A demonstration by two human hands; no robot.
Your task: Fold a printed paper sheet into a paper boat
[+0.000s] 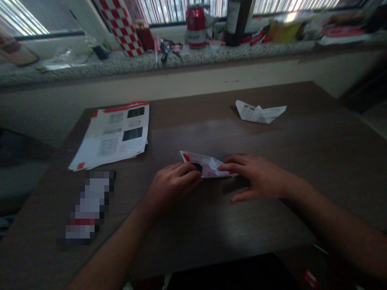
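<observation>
A folded piece of printed paper (208, 163), white with red and dark patches, lies in the middle of the table between my hands. My left hand (175, 181) has its fingers curled together over the paper's left end, gripping it. My right hand (256, 175) is at the other end, its thumb spread well away from the fingers and the fingertips touching the paper's top. Farther back on the right sits a finished-looking paper boat (260, 113), folded from white printed paper and apart from both hands.
A stack of printed sheets (121, 137) lies at the back left of the table (187, 121). Nearer me is a phone-shaped object (90, 205), blurred out. Behind, a stone windowsill (121, 66) carries a red can (196, 28), a dark bottle (237, 22) and assorted clutter.
</observation>
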